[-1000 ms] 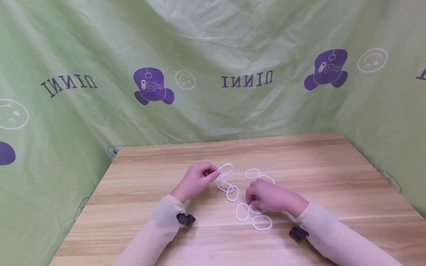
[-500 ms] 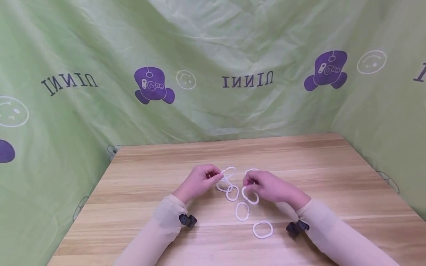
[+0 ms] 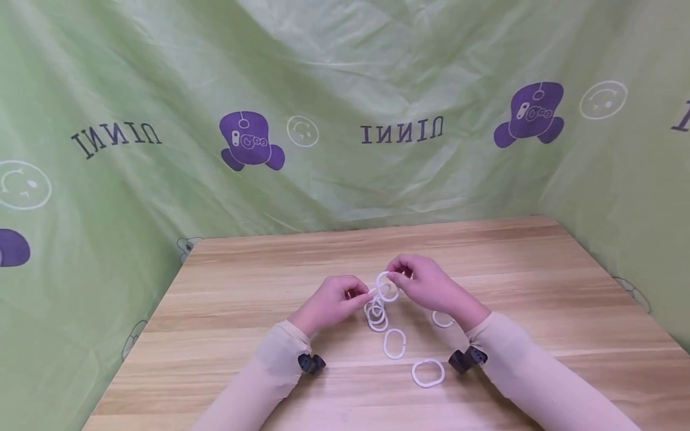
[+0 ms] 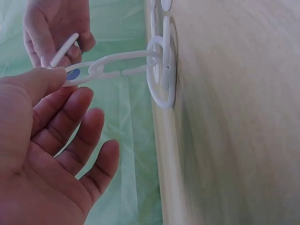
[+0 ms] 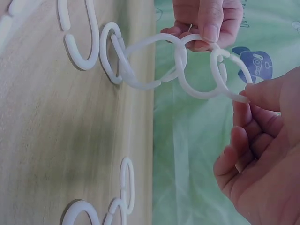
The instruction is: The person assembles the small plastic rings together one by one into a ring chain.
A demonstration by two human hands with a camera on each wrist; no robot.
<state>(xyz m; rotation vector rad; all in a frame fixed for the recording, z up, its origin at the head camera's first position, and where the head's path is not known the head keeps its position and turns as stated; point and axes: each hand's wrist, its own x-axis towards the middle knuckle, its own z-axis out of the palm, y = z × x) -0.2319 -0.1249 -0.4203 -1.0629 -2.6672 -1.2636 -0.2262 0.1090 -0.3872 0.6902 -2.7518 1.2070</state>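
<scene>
My left hand (image 3: 334, 303) pinches the end link of a short chain of white plastic links (image 4: 124, 56) between thumb and finger, its other fingers loosely spread. The chain hangs down, its lower links resting on the table. My right hand (image 3: 428, 286) pinches a separate-looking white C-shaped link (image 5: 233, 95) by its edge. This link crosses the chain's end link (image 5: 200, 96) close to the left fingertips; the right wrist view shows the two overlapping, apparently hooked through each other. Whether the right link's gap has fully passed over the other is hard to tell.
On the wooden table (image 3: 242, 371) lie loose white links: one link (image 3: 386, 353) in front of the chain, another link (image 3: 428, 385) nearer me, and a partly hidden link (image 3: 442, 326) by my right wrist. A green printed curtain (image 3: 334, 197) stands behind the table.
My right hand has picked up a link from the loose ones and carried it up and left to the chain's end. The left hand has shifted slightly right and toward me, still pinching.
</scene>
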